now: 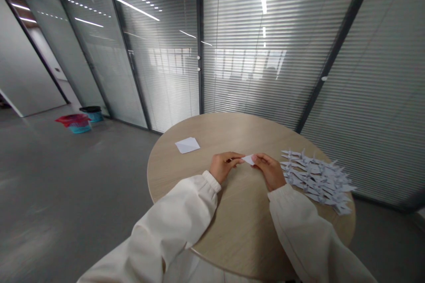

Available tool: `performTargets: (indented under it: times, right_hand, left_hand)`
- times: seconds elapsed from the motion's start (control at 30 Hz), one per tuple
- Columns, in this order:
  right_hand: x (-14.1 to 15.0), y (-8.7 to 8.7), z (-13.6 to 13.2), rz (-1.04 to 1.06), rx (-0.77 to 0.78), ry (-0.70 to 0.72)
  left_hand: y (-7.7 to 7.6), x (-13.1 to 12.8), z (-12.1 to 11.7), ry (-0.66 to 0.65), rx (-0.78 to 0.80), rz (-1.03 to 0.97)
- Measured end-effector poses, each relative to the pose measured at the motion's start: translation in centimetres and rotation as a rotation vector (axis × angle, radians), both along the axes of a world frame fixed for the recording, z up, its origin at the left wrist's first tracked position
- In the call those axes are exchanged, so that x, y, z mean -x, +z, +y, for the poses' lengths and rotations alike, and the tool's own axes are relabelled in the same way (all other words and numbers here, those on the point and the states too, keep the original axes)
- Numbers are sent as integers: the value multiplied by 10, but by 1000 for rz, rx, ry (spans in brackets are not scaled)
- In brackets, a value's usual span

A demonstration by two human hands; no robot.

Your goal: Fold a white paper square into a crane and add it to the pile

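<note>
A small piece of folded white paper (248, 159) is held between my two hands above the round wooden table. My left hand (226, 164) pinches its left end with thumb and fingertips. On the other side, my right hand (268, 169) grips the right end, the thumb lying on top. The fingers cover both ends of the paper, so its full shape is hidden. A stack of square white paper sheets (187, 145) lies to the left, apart from my hands. Many folded paper cranes (317, 179) are crowded together just right of my right hand.
The round light-wood table (232, 130) stands close to a glass partition (259, 84) with blinds behind it. On the grey floor at the left are a bin with a red liner (75, 121) and another with a black liner (93, 112).
</note>
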State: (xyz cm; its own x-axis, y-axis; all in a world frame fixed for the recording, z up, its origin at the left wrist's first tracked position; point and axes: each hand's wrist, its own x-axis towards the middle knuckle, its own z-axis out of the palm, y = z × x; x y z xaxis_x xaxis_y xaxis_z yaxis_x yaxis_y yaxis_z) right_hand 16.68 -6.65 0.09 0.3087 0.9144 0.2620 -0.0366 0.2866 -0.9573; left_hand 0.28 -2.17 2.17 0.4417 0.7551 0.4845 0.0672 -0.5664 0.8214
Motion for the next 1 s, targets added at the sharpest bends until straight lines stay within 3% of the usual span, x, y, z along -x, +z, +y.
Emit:
performTargets:
  times: [0.23, 0.5, 0.77, 1.0]
  right_hand:
    - [4, 4, -3, 114, 53, 146]
    - [6, 6, -5, 132, 120, 299]
    - [8, 11, -7, 93, 76, 356]
    - [3, 5, -5, -26, 90, 246]
  left_hand:
    - [3, 4, -1, 68, -154, 21]
    - [0, 5, 2, -10, -285, 65]
    - [2, 6, -2, -83, -273, 85]
    - [3, 3, -6, -53, -128, 105]
